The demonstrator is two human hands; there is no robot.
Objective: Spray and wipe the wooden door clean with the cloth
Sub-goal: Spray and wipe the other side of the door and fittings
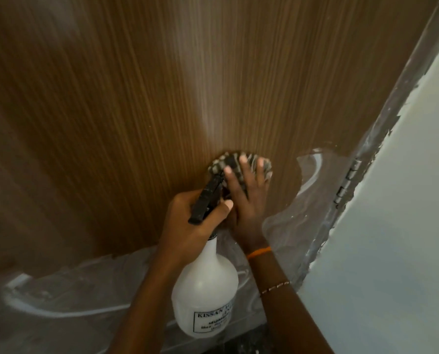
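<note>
Head view: right hand (pixel 246 198) lies flat with straight fingers, pressing the checked cloth (pixel 238 163) against the wooden door (pixel 162 85) low on the panel, nearer its hinge edge; left hand (pixel 187 226) grips the neck of the white spray bottle (pixel 205 300), nozzle aimed at the cloth. Wipe step looks underway, a faint pale streak above the cloth may be spray or glare, can't tell. Loose plastic film (pixel 72 290) covers the door's bottom edge and hinge side, so most of the panel looks left to do

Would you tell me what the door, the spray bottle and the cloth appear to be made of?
Door: brown wood or wood-look laminate, straight fine grain, slight sheen.
Spray bottle: white translucent plastic with a black trigger head.
Cloth: soft woven fabric, dark-and-light checked, bunched under the right hand.
</note>
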